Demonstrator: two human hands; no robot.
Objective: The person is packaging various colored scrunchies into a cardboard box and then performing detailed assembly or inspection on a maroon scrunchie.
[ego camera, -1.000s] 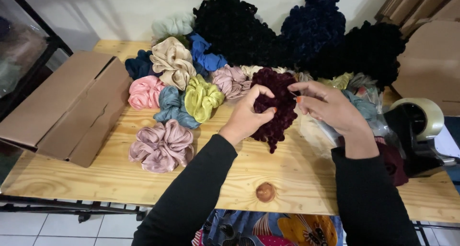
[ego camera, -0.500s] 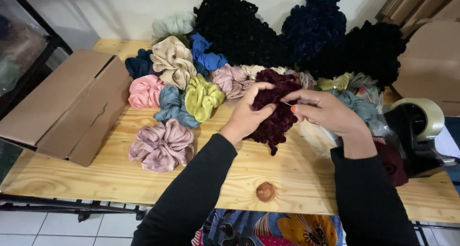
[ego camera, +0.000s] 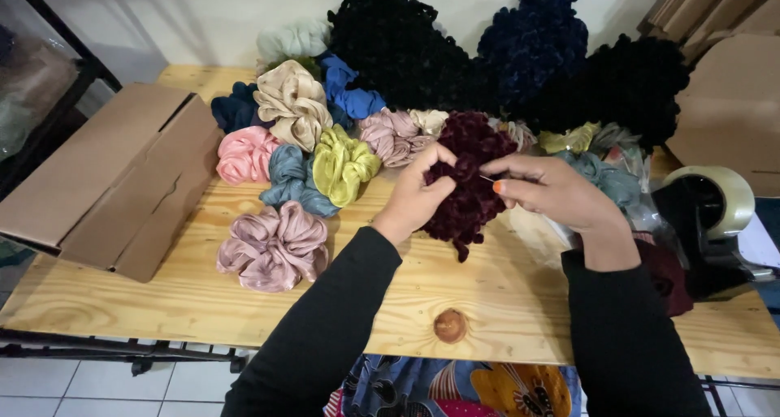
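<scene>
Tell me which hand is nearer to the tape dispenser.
Right. The right hand grips the dark red scrunchie just left of the tape dispenser at the table's right end; the left hand holds the scrunchie's other side, farther away.

Maroon scrunchie (ego camera: pixel 467 185): plush, matt velvet cloth. Pink scrunchie (ego camera: pixel 272 246): smooth, glossy satin. Table (ego camera: pixel 520 303): pale wood, visible grain and knot. Box (ego camera: pixel 106 177): matt brown cardboard. Tape (ego camera: pixel 719 194): glossy plastic.
</scene>
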